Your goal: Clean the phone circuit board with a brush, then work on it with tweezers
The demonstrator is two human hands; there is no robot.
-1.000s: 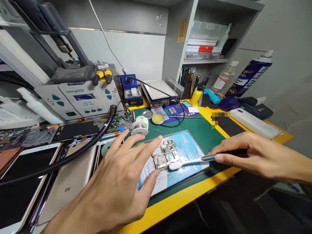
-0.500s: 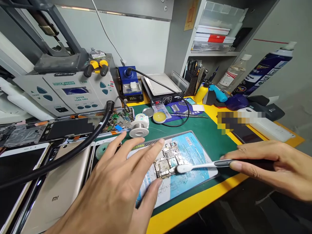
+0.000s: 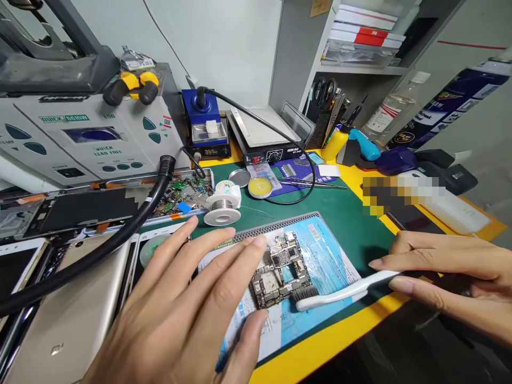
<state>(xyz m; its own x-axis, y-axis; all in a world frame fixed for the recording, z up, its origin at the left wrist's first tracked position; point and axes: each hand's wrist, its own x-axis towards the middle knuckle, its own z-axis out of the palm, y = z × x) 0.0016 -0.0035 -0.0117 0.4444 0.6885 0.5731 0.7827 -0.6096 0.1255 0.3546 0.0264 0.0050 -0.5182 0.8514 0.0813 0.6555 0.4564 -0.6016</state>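
Right hand [image 3: 482,258] pinches brush [image 3: 336,298], bristles [image 3: 306,293] at near right edge of board [image 3: 285,258], flat on pad [image 3: 332,250]; left hand [image 3: 176,314] spreads loosely at left, grip unclear; light strokes, board braced, seem best.

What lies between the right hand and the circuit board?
In the head view, a white toothbrush extends from the right hand to the circuit board, bristles at its edge; beneath is the printed mat.

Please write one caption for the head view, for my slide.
Left hand at a circuit board, right hand holding a toothbrush, bristles by the board's edge.
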